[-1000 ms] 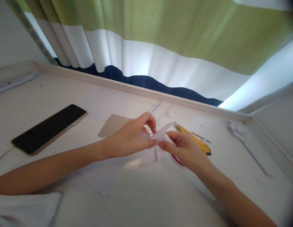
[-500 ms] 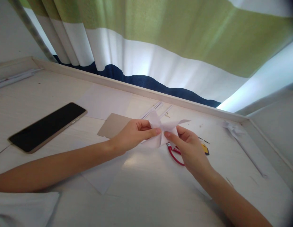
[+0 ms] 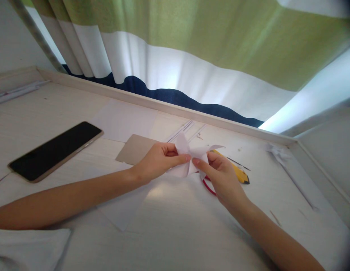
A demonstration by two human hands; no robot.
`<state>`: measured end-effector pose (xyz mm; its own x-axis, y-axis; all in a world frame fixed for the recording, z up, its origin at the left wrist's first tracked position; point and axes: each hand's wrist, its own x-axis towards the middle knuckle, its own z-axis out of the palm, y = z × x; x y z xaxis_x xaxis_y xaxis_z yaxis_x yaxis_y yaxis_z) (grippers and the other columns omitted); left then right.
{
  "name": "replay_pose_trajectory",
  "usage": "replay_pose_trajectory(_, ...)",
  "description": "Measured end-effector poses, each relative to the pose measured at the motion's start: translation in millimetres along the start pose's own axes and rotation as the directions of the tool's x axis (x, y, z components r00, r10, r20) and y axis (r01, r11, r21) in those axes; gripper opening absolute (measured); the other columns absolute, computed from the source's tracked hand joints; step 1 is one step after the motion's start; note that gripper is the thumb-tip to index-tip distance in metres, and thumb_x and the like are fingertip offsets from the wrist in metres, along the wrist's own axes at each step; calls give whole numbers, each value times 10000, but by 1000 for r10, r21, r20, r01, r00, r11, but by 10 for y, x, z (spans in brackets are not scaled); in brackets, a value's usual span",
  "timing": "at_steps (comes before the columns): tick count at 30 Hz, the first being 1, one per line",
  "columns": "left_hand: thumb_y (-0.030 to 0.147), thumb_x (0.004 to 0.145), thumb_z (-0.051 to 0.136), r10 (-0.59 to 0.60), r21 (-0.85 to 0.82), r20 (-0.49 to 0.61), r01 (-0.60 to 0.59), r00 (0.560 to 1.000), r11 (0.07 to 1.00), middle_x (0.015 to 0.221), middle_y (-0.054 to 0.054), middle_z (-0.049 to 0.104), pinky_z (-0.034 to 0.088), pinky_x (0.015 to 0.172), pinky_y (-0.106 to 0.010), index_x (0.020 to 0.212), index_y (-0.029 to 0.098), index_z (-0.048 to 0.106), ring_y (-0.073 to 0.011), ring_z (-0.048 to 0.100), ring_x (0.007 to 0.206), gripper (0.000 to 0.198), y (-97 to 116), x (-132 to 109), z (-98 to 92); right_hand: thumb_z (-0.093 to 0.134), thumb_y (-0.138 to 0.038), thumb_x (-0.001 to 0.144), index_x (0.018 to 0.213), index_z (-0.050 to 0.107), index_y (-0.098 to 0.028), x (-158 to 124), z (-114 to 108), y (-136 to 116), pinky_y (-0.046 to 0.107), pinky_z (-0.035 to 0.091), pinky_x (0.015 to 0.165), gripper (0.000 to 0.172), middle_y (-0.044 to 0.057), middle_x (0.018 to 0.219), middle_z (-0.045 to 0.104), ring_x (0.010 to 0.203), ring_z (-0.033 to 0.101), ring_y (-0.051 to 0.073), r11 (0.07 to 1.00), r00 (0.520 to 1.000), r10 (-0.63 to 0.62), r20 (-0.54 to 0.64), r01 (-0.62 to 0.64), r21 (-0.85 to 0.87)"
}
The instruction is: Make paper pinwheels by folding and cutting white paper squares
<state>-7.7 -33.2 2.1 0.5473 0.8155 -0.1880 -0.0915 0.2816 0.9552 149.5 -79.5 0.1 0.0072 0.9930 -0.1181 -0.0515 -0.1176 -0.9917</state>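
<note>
Though thin, sharp-cornered white paper (image 3: 198, 151)

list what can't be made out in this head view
All in the head view:
Folded white paper: partly covered by the left hand and right hand; its back faces away.
Red-handled tool: mostly hidden behind the right hand and paper.
Yellow cutter: partly behind the right hand.
White cloth: cut off by the left and bottom edges.
White stick: its top is blurred.
</note>
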Motion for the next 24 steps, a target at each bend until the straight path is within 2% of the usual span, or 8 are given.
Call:
replay_pose_trajectory(10, 230, 644, 681, 13, 26, 76, -15, 997, 1000, 813, -35, 697, 485, 730, -250, 884, 144, 657, -173, 632, 816, 256, 20, 15, -28, 611, -295, 711, 720, 621, -177, -11, 1, -5, 257, 436, 606, 119, -4, 662, 628, 632, 564, 143, 997, 1000, -17, -26, 15, -71)
replay_pose_trajectory(16, 236, 643, 671, -1, 112, 92, -9, 996, 994, 813, -45, 696, 486, 735, -269, 886, 141, 662, -190, 631, 824, 260, 44, 29, -54, 605, -292, 715, 716, 586, -190, -26, 21, -61, 293, 466, 663, 104, 0, 687, 630, 658, 583, 160, 994, 998, 60, -9, -60, -87)
replay_pose_trajectory(24, 237, 663, 658, 10, 124, 109, -23, 994, 992, 784, -26, 699, 488, 697, -242, 871, 154, 670, -179, 636, 796, 224, 37, 36, -74, 597, -275, 732, 749, 587, -185, -11, 11, 16, 261, 449, 638, 92, -3, 698, 625, 667, 570, 144, 999, 1000, 5, -1, -5, -49)
